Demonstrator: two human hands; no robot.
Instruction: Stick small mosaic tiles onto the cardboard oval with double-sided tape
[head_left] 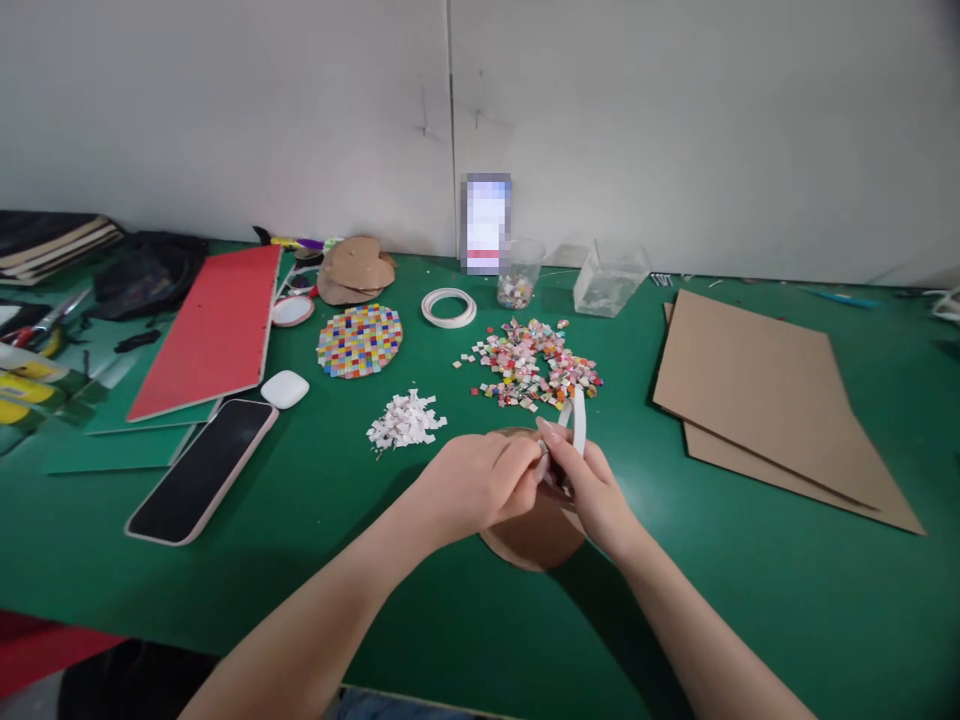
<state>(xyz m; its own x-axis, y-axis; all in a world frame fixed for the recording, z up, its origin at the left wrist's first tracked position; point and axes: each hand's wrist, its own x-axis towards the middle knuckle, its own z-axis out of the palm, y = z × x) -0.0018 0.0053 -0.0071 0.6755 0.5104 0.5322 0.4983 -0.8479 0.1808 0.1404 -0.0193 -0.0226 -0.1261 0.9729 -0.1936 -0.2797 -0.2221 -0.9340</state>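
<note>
My right hand [600, 490] is closed round a roll of white tape [578, 420], held on edge. Against it, my left hand [487, 480] is closed, its fingertips pinching a small pale end of the tape; the fingers partly hide this spot. Right below both hands a round brown cardboard disc [532, 540] lies on the green table [420, 610]. Just beyond my hands is a loose pile of coloured mosaic tiles [525, 355]. To the left of it sits a heap of small white paper pieces [407, 420].
Behind stand a cup of tiles [517, 285], a clear box [609, 282] and another tape roll [448, 308]. On the left are a mosaic-covered disc [360, 341], a phone [202, 470], a white case [285, 389] and a red board [214, 325]. Cardboard sheets [757, 400] lie right.
</note>
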